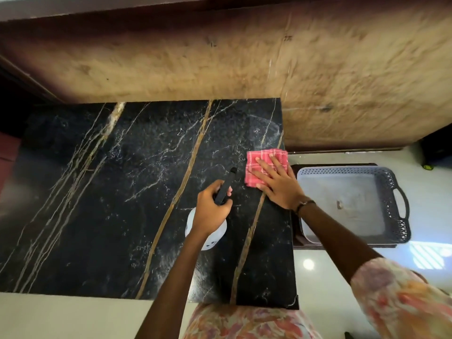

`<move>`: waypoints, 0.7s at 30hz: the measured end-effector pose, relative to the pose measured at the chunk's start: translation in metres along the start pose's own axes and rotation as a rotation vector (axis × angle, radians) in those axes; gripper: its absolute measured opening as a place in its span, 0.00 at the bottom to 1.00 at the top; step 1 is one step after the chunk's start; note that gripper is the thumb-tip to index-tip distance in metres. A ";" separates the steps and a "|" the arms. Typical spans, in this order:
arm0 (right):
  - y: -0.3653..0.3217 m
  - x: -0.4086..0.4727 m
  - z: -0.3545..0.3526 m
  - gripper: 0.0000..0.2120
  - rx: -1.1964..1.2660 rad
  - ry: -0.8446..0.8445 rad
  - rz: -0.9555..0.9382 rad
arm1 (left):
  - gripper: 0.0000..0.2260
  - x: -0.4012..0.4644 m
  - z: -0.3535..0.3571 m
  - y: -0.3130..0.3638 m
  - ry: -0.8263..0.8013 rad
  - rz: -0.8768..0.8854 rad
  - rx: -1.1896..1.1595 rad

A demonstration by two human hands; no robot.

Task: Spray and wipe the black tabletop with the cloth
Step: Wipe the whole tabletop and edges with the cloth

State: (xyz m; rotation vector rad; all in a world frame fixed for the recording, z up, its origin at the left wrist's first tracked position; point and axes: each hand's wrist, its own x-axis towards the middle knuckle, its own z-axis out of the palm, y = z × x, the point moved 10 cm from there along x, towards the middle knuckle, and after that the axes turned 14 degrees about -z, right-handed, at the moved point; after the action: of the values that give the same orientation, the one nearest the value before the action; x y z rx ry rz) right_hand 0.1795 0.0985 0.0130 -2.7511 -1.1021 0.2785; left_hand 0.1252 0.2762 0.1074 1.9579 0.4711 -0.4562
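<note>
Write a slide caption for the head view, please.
Right hand presses pink checked cloth on black marble tabletop; left hand grips white spray bottle.

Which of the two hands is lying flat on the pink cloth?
The right hand. It lies flat with fingers spread on the pink cloth at the tabletop's right edge. The left hand is curled around the spray bottle instead.

Left of the left grip (212, 208) the desk (97, 192) lies bare. The wall (220, 69) blocks beyond; a basket (401, 206) sits right of the right grip (276, 184).
</note>
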 end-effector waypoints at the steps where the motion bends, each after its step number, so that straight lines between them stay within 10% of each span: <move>1: -0.003 0.017 -0.002 0.24 0.005 0.003 0.022 | 0.08 0.005 -0.001 0.003 0.003 0.005 0.003; 10: -0.024 -0.009 0.009 0.23 -0.083 -0.006 -0.277 | 0.09 0.052 -0.014 0.030 -0.011 0.022 -0.028; 21: 0.057 0.117 -0.020 0.30 -0.007 0.007 0.108 | 0.11 0.093 -0.031 0.038 0.017 0.055 -0.006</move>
State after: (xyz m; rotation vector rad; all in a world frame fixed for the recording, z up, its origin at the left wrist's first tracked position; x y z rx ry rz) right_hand 0.3054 0.1370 0.0069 -2.8207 -0.9556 0.2791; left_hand 0.2272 0.3012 0.1017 1.9654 0.4276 -0.4031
